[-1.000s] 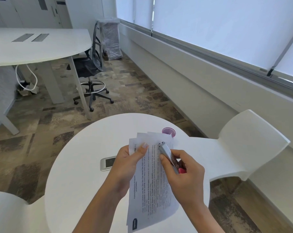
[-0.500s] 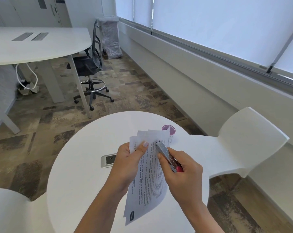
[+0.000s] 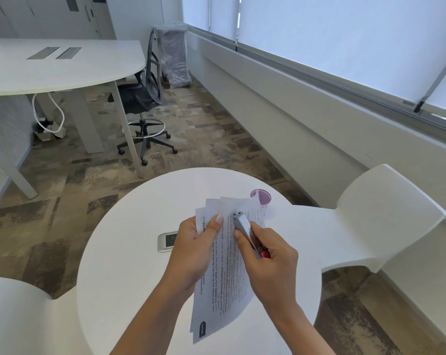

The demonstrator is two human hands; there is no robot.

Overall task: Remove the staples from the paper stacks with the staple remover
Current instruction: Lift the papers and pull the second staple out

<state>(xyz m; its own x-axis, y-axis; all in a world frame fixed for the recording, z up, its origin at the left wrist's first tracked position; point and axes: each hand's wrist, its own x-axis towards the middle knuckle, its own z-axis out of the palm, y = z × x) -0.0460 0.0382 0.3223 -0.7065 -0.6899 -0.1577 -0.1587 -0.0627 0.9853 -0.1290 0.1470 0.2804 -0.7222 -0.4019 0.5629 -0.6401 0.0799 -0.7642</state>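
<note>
Above the table (image 3: 129, 265), left hand (image 3: 193, 249) pinching paper stack (image 3: 224, 278), right hand (image 3: 270, 265) gripping staple remover (image 3: 247, 233)

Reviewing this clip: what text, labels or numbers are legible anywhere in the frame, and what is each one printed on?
"RTHIAS": partial heading, cut off by the left hand, at the top edge of the paper stack.
"One Sun One World One Grid": bold line on the same top sheet, only partly sure.
"COP26": in the bold lines below it, fairly sure.
Remaining body text on the sheet: too small and blurred.
Engraving on the staple remover in the right hand: unreadable.
</note>
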